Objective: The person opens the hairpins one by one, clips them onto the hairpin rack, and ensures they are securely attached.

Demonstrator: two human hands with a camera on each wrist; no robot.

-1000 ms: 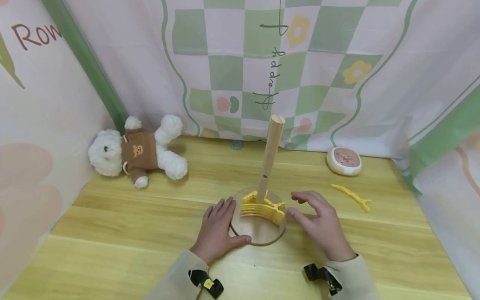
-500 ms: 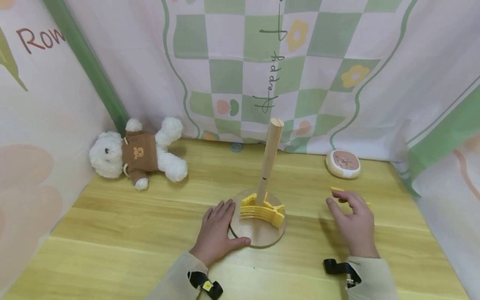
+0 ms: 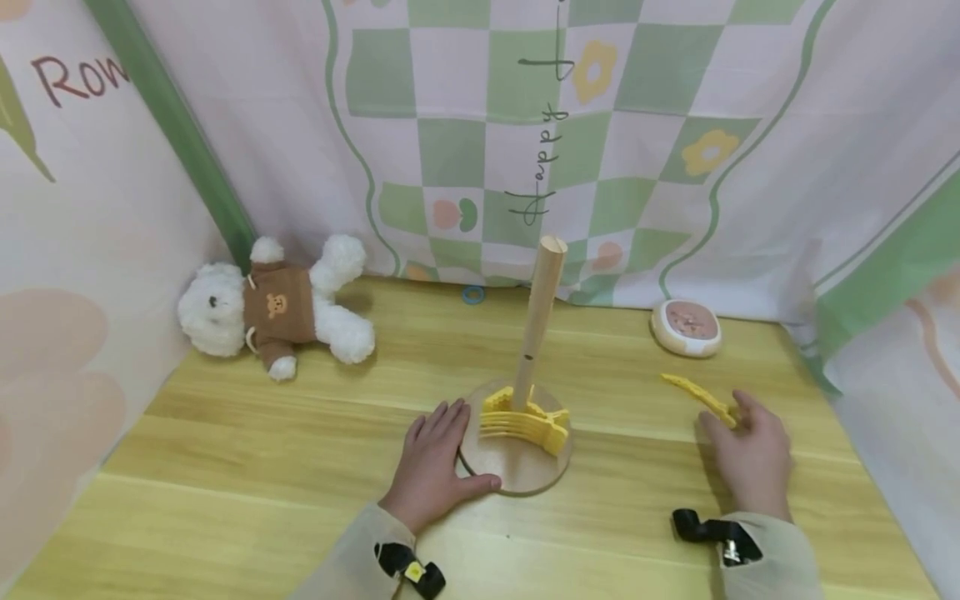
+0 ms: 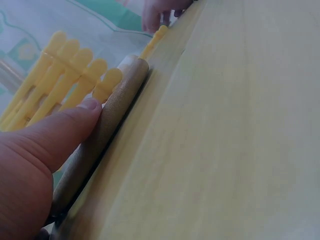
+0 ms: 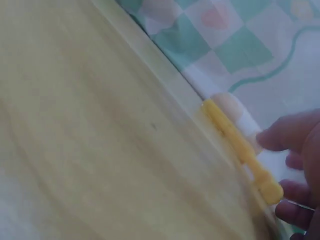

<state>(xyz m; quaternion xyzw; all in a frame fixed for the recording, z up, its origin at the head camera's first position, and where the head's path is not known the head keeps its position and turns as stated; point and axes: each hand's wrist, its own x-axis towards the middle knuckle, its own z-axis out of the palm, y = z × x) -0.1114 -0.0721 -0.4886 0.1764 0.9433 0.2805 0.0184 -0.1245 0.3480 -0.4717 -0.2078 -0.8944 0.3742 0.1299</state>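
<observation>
In the head view my left hand [image 3: 431,462] rests on the left rim of a round wooden base [image 3: 517,473], fingers fairly straight and thumb at the front edge. A wooden post [image 3: 542,308] rises from this base. Around its foot stand several yellow ribbed plastic pieces [image 3: 525,427], seen close up in the left wrist view as yellow bars [image 4: 75,70]. My right hand [image 3: 750,462] is at the near end of a loose yellow stick-like piece [image 3: 693,392] with a forked end. In the right wrist view a gap shows between the thumb and this yellow piece [image 5: 235,140].
A white plush toy [image 3: 281,304] in a brown top lies at the back left. By the patterned curtain [image 3: 450,142] are a blue ring [image 3: 473,294] and a rounded device [image 3: 686,327] at the back right. The wooden table [image 3: 300,467] extends around the base.
My right hand has moved right, away from the base, to the near end of the loose yellow piece. The left hand keeps its place on the base.
</observation>
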